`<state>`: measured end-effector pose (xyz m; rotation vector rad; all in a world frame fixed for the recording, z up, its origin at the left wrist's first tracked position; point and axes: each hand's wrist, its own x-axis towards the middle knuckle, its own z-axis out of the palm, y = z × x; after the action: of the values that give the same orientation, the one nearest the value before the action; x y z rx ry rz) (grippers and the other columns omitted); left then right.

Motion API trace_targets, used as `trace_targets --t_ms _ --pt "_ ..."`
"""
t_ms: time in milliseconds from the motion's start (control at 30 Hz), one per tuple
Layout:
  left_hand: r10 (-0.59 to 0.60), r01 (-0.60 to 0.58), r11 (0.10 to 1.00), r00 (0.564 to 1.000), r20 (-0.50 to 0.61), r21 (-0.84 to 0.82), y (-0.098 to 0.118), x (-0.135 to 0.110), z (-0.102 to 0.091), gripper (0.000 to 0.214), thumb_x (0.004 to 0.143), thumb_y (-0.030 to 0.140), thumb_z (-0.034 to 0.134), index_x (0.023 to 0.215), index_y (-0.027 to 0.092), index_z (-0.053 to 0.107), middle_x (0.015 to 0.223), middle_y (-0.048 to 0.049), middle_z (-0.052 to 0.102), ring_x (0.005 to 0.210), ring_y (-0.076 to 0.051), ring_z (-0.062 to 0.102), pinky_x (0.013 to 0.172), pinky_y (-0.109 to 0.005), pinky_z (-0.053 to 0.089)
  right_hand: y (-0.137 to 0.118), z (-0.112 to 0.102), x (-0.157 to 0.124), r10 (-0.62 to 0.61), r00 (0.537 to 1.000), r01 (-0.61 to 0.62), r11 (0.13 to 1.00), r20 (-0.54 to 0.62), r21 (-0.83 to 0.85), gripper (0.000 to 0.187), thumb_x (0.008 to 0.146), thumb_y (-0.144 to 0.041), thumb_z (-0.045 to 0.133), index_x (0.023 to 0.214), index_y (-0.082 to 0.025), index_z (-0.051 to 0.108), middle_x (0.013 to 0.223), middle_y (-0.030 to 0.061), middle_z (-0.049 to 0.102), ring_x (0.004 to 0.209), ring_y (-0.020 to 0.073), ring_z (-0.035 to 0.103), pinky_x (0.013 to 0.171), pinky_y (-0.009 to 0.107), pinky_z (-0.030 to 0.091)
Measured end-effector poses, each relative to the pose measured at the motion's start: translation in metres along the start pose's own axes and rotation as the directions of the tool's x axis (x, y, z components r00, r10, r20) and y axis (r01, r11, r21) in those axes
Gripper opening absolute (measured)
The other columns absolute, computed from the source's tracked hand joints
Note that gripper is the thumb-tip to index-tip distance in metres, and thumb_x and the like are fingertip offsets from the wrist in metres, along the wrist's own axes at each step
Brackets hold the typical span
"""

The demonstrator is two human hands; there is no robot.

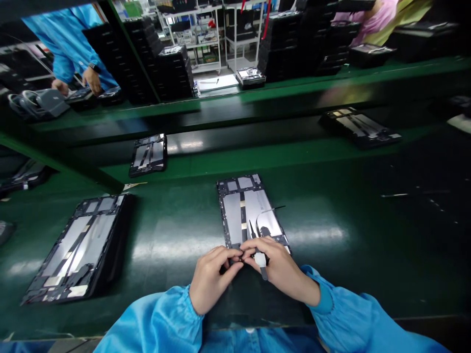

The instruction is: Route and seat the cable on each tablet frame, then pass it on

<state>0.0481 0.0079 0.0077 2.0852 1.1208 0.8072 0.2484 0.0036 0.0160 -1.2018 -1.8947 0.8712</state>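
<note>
An opened tablet [253, 211] lies on the green bench in front of me, its silver inner plates, dark ribbon cable and black frame exposed. At its near edge, my left hand [213, 272] is closed in a pinch on something too small to make out. My right hand [281, 269] meets it there, thumb and forefinger nearly touching the left fingertips. Held within the right hand is a pair of dark tweezers [260, 260] with a white wrap; their points stick out forward over the tablet. A thin cable [270, 211] curves loose above the tablet's right side.
Opened tablets stand on the bench: a stack at left [73, 250], one behind it [149, 154], others at far right [362, 127]. A green post [73, 162] slants at left. Beyond the raised shelf [228, 105] are black tray stacks [172, 71] and a co-worker's hands [91, 81].
</note>
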Motion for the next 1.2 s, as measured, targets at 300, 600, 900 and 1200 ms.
trace_targets --t_ms 300,600,900,1200 --pt "0.002 -0.005 0.996 0.999 0.037 0.092 -0.001 -0.003 0.0 0.018 0.097 0.031 0.055 0.087 0.021 0.066 0.082 -0.002 0.063 0.078 -0.016 0.062 0.066 -0.026 0.049 0.002 0.0 -0.001 0.022 0.995 -0.025 0.999 0.096 0.029 0.026 0.088 -0.009 0.06 0.109 -0.024 0.061 0.085 -0.0003 0.074 0.086 0.0222 0.066 0.08 0.037 0.046" --pt "0.254 -0.263 0.844 0.964 0.085 0.467 -0.001 -0.013 -0.005 0.02 0.1 0.023 0.047 0.102 0.021 0.066 0.09 -0.0042 0.065 0.077 -0.015 0.058 0.064 -0.024 0.048 0.004 0.012 -0.009 -0.074 0.995 0.08 0.992 0.063 -0.1 0.055 0.074 0.009 0.045 0.116 -0.024 0.059 0.088 0.0047 0.064 0.082 0.0231 0.057 0.071 0.035 0.048" --pt "0.403 -0.458 0.697 0.887 0.226 0.553 -0.018 -0.019 -0.019 0.03 0.1 0.016 0.043 0.125 0.023 0.059 0.113 -0.0061 0.067 0.09 -0.017 0.06 0.074 -0.029 0.053 0.01 0.013 -0.012 -0.046 0.997 0.049 0.998 0.059 -0.042 0.046 0.086 0.003 0.049 0.121 -0.025 0.057 0.09 0.0047 0.066 0.086 0.0231 0.06 0.075 0.036 0.053" --pt "0.414 -0.484 0.66 0.873 0.258 0.575 -0.019 -0.018 -0.015 0.036 0.101 0.015 0.038 0.13 0.023 0.057 0.11 -0.0066 0.066 0.087 -0.017 0.059 0.07 -0.028 0.05 0.006 0.006 -0.01 -0.029 0.998 0.032 0.998 0.059 -0.059 0.041 0.088 -0.004 0.051 0.122 -0.025 0.06 0.09 0.0063 0.069 0.084 0.0243 0.064 0.073 0.038 0.056"
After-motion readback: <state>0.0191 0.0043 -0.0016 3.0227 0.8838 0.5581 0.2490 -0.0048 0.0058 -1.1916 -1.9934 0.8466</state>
